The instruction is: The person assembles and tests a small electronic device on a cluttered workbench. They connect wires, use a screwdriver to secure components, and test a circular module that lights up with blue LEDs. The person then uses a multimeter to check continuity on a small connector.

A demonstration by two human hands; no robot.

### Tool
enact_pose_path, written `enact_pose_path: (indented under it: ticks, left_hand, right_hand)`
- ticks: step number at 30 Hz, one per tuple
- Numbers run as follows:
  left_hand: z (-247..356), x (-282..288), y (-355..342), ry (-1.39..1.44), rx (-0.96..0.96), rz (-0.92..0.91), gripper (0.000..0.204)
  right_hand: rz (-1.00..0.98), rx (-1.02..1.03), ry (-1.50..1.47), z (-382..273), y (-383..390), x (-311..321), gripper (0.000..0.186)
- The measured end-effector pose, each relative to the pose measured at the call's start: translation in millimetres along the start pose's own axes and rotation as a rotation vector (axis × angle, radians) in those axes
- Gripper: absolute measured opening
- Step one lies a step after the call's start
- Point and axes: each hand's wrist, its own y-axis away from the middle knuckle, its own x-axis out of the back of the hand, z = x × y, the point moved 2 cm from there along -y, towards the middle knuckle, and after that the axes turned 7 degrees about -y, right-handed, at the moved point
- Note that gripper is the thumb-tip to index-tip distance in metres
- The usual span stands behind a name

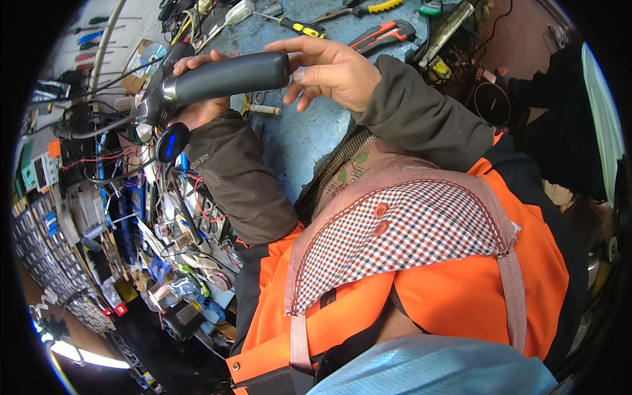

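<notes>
A black handlebar with a thick, smooth grip lies across my two hands, its rounded end pointing right. From below, my left hand wraps round it near the dark clamp, fingertips showing over the top edge. Most of that palm is hidden behind the grip. At the grip's free end is my right hand, fingers spread, with thumb and forefinger close to the end; whether they touch it I cannot tell. A round part with a blue face hangs beneath the clamp, and cables run off to the left.
Below the hands is a blue worktop. Along its far side lie a yellow-and-black screwdriver, a red-and-black utility knife and yellow-handled pliers. Tangled wires, tools and parts crowd the left; small drawers stand beyond.
</notes>
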Motion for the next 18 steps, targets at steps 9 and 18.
enact_pose_path:
  ticks: [9,18]
  left_hand:
    - [-13.1,21.2,-11.2,0.068,-0.056,0.015,0.036]
    - [-14.4,24.9,-15.1,0.067,-0.088,-0.015,0.041]
  right_hand:
    - [-0.015,-0.028,-0.058,-0.3,-1.5,8.4,0.053]
    - [0.027,0.011,-0.061,3.4,-2.6,9.0,0.048]
